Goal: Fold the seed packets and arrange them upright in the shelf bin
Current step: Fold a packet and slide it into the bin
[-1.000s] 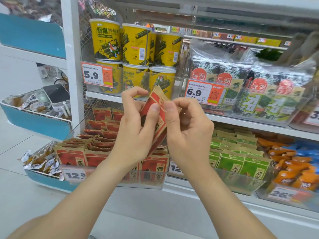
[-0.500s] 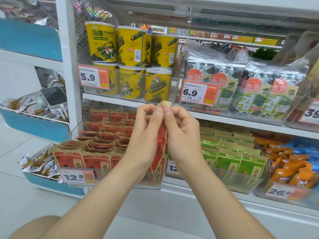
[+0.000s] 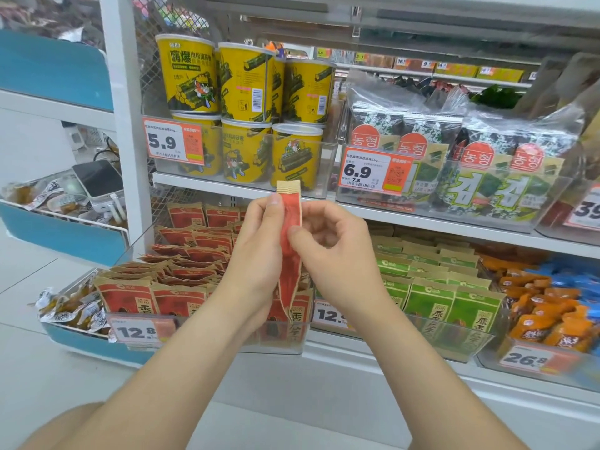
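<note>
Here, left hand [image 3: 256, 254] and right hand [image 3: 337, 251] pinch packet [image 3: 290, 271].

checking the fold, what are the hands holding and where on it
Both hands hold one red seed packet, folded narrow and upright: left hand pinches near its top, right hand pinches its edge slightly lower.

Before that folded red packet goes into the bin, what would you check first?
1. red packet folded narrow: ok.
2. left hand and right hand both pinch it: ok.
3. Held upright: ok.
4. Free slot in the bin beneath: cannot tell, the hands hide it.
5. front-row packets standing upright: ok.
6. rear packets upright: not ok, they lie tilted.
</note>
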Tool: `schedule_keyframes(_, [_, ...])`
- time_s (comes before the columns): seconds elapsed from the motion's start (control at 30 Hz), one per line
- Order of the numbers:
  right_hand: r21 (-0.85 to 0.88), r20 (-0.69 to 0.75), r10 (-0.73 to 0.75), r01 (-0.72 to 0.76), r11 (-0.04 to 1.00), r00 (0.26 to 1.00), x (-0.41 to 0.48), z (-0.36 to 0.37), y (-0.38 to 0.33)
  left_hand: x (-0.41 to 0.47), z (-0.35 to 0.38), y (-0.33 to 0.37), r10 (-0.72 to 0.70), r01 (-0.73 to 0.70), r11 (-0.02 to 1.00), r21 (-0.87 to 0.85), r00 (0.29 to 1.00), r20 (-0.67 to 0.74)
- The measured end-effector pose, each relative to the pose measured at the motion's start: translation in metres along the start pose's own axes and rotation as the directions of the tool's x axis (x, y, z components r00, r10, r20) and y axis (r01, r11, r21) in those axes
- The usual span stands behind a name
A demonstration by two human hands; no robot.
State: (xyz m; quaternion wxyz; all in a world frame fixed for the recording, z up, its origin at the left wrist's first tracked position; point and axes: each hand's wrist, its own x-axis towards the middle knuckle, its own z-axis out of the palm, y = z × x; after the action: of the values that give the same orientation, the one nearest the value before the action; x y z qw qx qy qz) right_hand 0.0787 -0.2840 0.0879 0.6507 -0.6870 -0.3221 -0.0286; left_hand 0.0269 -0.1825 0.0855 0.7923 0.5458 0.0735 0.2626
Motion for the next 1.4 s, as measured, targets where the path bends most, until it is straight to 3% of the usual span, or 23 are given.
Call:
schedule_keyframes(0.1, [-0.077,0.197,0.111,-0.098,0.992,0.974,-0.002,-0.003,-0.002,0.007,-0.007,0.003,-0.035,0.03,0.998,-0.061,0.995,-0.094])
schedule_keyframes(0.17, [-0.061,0.379,0.187,-0.177,0.982,0.906,-0.004,-0.006,-0.002,0.011,-0.012,0.006,-0.08,0.065,0.992,-0.109,0.987,-0.142])
schedule_keyframes(0.23, [-0.067,0.439,0.216,-0.208,0.976,0.872,-0.006,-0.008,-0.002,0.013,-0.017,0.009,-0.104,0.082,0.987,-0.14,0.981,-0.163])
schedule_keyframes(0.43, [0.014,0.136,0.127,-0.13,0.991,0.983,-0.004,-0.006,0.0,0.012,-0.024,0.016,-0.025,0.028,0.999,-0.026,0.994,0.106])
schedule_keyframes(0.53, [0.028,0.144,0.075,-0.08,0.996,0.987,-0.006,-0.008,0.001,0.012,-0.028,0.019,0.01,-0.024,0.998,0.057,0.974,0.225])
schedule_keyframes(0.77, [-0.212,0.133,-0.007,0.035,0.977,0.991,-0.006,-0.011,0.005,0.015,-0.044,0.023,-0.022,-0.015,0.995,0.098,0.932,0.362])
schedule_keyframes(0.9, [-0.437,0.093,-0.131,0.159,0.885,0.987,-0.005,-0.013,0.004,0.016,-0.047,0.023,-0.049,0.036,0.998,0.042,0.925,0.378])
schedule_keyframes(1.03, [-0.557,0.068,-0.239,0.235,0.797,0.969,-0.005,-0.013,0.003,0.015,-0.047,0.022,-0.066,0.05,0.997,0.054,0.928,0.368])
schedule_keyframes(1.27, [-0.55,0.138,-0.339,0.357,0.755,0.931,-0.003,-0.019,0.001,0.017,-0.049,0.021,-0.039,0.004,0.992,0.13,0.963,0.266])
schedule_keyframes(1.4, [-0.418,0.116,-0.215,0.244,0.875,0.97,0.0,-0.02,0.012,0.014,-0.047,0.021,-0.023,-0.013,0.984,0.176,0.979,0.203])
